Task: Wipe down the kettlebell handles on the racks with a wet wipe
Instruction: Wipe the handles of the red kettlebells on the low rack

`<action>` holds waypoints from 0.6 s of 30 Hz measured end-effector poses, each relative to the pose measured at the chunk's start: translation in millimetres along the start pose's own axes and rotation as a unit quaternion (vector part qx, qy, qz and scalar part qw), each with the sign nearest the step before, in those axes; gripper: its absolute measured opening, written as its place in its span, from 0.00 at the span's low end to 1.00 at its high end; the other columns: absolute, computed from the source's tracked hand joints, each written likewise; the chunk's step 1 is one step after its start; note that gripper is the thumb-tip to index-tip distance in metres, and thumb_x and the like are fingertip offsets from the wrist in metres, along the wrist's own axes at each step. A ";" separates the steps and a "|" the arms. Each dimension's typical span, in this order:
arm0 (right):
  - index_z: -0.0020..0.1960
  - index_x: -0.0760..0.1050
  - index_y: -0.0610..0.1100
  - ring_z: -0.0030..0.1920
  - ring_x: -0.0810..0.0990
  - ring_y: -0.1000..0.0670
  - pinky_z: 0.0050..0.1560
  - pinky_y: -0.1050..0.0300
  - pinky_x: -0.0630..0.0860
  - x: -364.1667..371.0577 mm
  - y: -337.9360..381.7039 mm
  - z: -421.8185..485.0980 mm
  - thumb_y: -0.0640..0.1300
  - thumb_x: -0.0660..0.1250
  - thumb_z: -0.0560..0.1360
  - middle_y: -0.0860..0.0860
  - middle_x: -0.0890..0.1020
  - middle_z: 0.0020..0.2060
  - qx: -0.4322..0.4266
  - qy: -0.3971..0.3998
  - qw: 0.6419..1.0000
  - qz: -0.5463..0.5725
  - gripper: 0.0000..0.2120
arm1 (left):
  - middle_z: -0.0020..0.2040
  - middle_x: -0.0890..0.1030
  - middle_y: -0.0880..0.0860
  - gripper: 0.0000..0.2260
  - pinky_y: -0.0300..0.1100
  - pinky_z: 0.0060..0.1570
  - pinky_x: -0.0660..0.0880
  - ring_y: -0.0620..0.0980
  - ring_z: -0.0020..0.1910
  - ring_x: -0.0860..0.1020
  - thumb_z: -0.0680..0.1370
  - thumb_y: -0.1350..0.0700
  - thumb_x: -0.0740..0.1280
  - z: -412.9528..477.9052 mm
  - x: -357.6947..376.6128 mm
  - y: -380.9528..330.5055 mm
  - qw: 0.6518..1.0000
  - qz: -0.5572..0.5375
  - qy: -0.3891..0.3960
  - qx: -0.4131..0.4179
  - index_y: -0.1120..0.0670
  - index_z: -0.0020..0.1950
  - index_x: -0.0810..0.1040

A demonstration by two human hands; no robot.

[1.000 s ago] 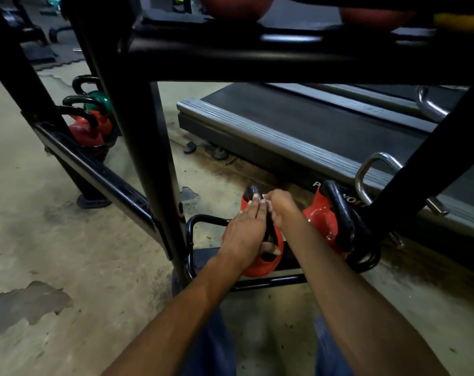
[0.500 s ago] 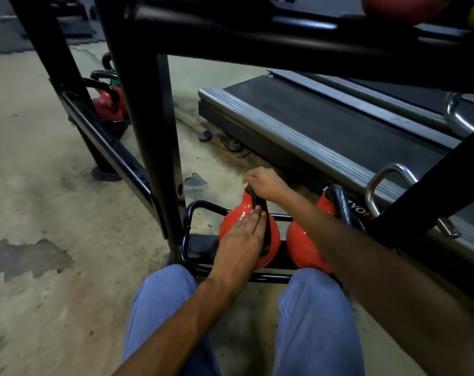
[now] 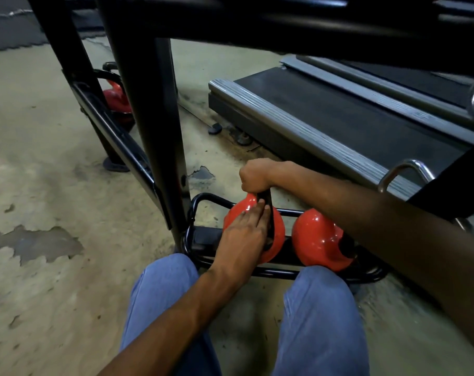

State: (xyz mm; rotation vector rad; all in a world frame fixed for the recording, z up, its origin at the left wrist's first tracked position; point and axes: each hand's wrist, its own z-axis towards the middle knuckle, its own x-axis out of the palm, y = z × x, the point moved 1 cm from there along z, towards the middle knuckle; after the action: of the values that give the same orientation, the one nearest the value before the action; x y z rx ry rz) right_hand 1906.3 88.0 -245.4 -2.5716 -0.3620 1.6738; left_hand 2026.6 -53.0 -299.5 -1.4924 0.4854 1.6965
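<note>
**Low-rack kettlebell handle: wipe pass in progress**

On the rack's bottom tray point(image 3: 203, 237): red kettlebell point(image 3: 278, 232). Right hand point(image 3: 255, 179) at its 12 o'clock, fist clenched round the top of the black handle point(image 3: 269, 203); wipe not visible, can't tell if it's inside the fist. Left hand point(image 3: 244, 234) lies flat on the shell from 7 o'clock, fingers straight, steadying. Likely next — run the fist down the handle's legs, then move to the neighbour kettlebell point(image 3: 317, 240) at 3 o'clock

Dim, flat indoor light, glare spots on the red kettlebells point(image 3: 318, 237), wide-angle bending and soft blur at edges.
</note>
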 end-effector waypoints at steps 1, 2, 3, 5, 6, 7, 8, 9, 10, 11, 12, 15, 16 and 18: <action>0.43 0.77 0.46 0.44 0.81 0.46 0.49 0.48 0.81 0.2 1.6 -2.8 0.48 0.63 0.80 0.48 0.80 0.40 -0.006 0.010 1.000 -0.005 0.10 | 0.80 0.60 0.59 0.32 0.47 0.74 0.61 0.56 0.76 0.65 0.80 0.54 0.67 -0.8 -0.2 0.2 1.000 -0.003 -0.003 -0.001 0.58 0.81 0.58; 0.41 0.77 0.46 0.44 0.81 0.46 0.49 0.48 0.81 -0.1 1.9 -5.5 0.48 0.64 0.80 0.48 0.80 0.39 -0.010 0.018 1.000 -0.004 0.10 | 0.80 0.61 0.59 0.33 0.46 0.74 0.61 0.56 0.76 0.66 0.80 0.53 0.68 -1.2 0.5 0.4 1.000 -0.004 -0.004 -0.003 0.58 0.81 0.59; 0.40 0.77 0.46 0.43 0.81 0.46 0.49 0.48 0.81 -0.2 0.4 -5.6 0.47 0.65 0.79 0.48 0.81 0.39 -0.007 0.019 1.000 -0.003 0.10 | 0.79 0.62 0.59 0.33 0.46 0.74 0.61 0.56 0.76 0.67 0.79 0.53 0.69 -1.8 0.2 0.4 1.000 -0.002 -0.008 -0.004 0.59 0.80 0.60; 0.42 0.81 0.44 0.43 0.82 0.45 0.49 0.47 0.82 0.1 -5.5 -1.4 0.45 0.65 0.78 0.47 0.83 0.41 0.011 0.004 1.000 0.016 0.10 | 0.78 0.64 0.60 0.32 0.45 0.72 0.62 0.55 0.74 0.69 0.78 0.53 0.70 -1.0 -1.2 0.8 1.000 -0.003 -0.011 -0.004 0.59 0.79 0.62; 0.45 0.82 0.44 0.45 0.82 0.45 0.50 0.46 0.82 0.1 -8.5 1.7 0.44 0.64 0.78 0.47 0.84 0.42 0.022 -0.007 0.999 0.036 0.09 | 0.78 0.64 0.60 0.32 0.45 0.72 0.62 0.55 0.74 0.69 0.78 0.53 0.70 -0.5 -1.4 1.3 1.000 -0.005 -0.011 -0.002 0.60 0.79 0.62; 0.49 0.82 0.44 0.47 0.83 0.45 0.52 0.45 0.82 -0.3 -9.7 3.9 0.43 0.64 0.79 0.46 0.84 0.46 0.034 -0.019 0.998 0.057 0.09 | 0.78 0.64 0.60 0.32 0.45 0.73 0.61 0.55 0.75 0.68 0.79 0.53 0.69 -0.2 -1.6 1.5 1.000 -0.007 -0.010 0.000 0.60 0.79 0.62; 0.54 0.81 0.43 0.49 0.82 0.44 0.53 0.44 0.82 0.6 -10.2 7.5 0.42 0.63 0.79 0.45 0.84 0.49 0.045 -0.032 0.996 0.071 0.09 | 0.79 0.63 0.60 0.31 0.46 0.74 0.60 0.55 0.75 0.67 0.79 0.53 0.68 0.2 -1.6 1.6 1.000 -0.007 -0.007 0.003 0.59 0.80 0.61; 0.58 0.79 0.43 0.51 0.82 0.43 0.54 0.44 0.81 0.4 -8.9 9.5 0.42 0.63 0.79 0.45 0.83 0.52 0.054 -0.041 0.995 0.076 0.10 | 0.79 0.62 0.59 0.31 0.46 0.74 0.60 0.55 0.76 0.67 0.80 0.53 0.67 0.5 -1.7 1.3 1.000 -0.006 -0.006 0.004 0.59 0.80 0.60; 0.59 0.77 0.42 0.52 0.81 0.43 0.54 0.44 0.81 0.9 -8.7 12.5 0.41 0.64 0.78 0.44 0.82 0.52 0.056 -0.054 0.994 0.078 0.11 | 0.79 0.62 0.59 0.31 0.46 0.74 0.60 0.55 0.76 0.67 0.80 0.53 0.67 0.6 -1.6 1.0 1.000 -0.004 -0.008 0.004 0.60 0.80 0.60; 0.56 0.78 0.42 0.50 0.82 0.43 0.53 0.44 0.82 0.3 -8.1 14.3 0.41 0.64 0.78 0.44 0.82 0.51 0.056 -0.058 0.994 0.068 0.08 | 0.79 0.63 0.60 0.31 0.46 0.74 0.62 0.55 0.75 0.67 0.79 0.53 0.68 0.8 -1.9 1.1 1.000 0.000 -0.011 0.002 0.60 0.79 0.61; 0.50 0.78 0.43 0.47 0.82 0.44 0.51 0.44 0.82 1.0 -8.4 15.5 0.41 0.64 0.78 0.45 0.83 0.47 0.053 -0.056 0.995 0.058 0.05 | 0.78 0.65 0.60 0.31 0.46 0.73 0.64 0.55 0.74 0.69 0.79 0.53 0.69 0.5 -2.0 1.1 1.000 0.005 -0.010 0.001 0.60 0.79 0.63; 0.40 0.79 0.46 0.41 0.82 0.46 0.46 0.47 0.83 -1.2 -11.0 14.4 0.43 0.64 0.78 0.48 0.82 0.38 0.042 -0.033 0.998 0.033 0.09 | 0.73 0.73 0.59 0.32 0.46 0.67 0.72 0.55 0.68 0.76 0.74 0.51 0.75 -0.2 -2.8 1.2 1.000 0.022 -0.010 -0.002 0.59 0.75 0.71; 0.40 0.80 0.45 0.40 0.81 0.47 0.46 0.48 0.83 -2.7 -9.8 13.8 0.44 0.65 0.77 0.48 0.81 0.37 0.029 -0.025 0.999 0.020 0.09 | 0.72 0.74 0.59 0.32 0.46 0.66 0.73 0.55 0.67 0.77 0.73 0.50 0.76 0.1 -3.0 1.5 1.000 0.027 -0.008 0.003 0.59 0.74 0.72; 0.37 0.78 0.45 0.38 0.80 0.48 0.43 0.51 0.81 -4.7 -3.1 10.5 0.45 0.67 0.77 0.48 0.81 0.36 -0.001 0.002 1.000 -0.021 0.09 | 0.70 0.76 0.59 0.33 0.47 0.65 0.74 0.55 0.65 0.78 0.70 0.48 0.78 0.3 -2.4 2.4 0.999 0.036 -0.007 0.009 0.59 0.72 0.74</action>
State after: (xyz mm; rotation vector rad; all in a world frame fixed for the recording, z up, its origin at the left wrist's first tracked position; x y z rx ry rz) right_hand 1894.5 89.1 -245.0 -2.5491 -0.4152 1.6564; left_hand 2024.5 -55.0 -297.7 -1.4645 0.5501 1.7525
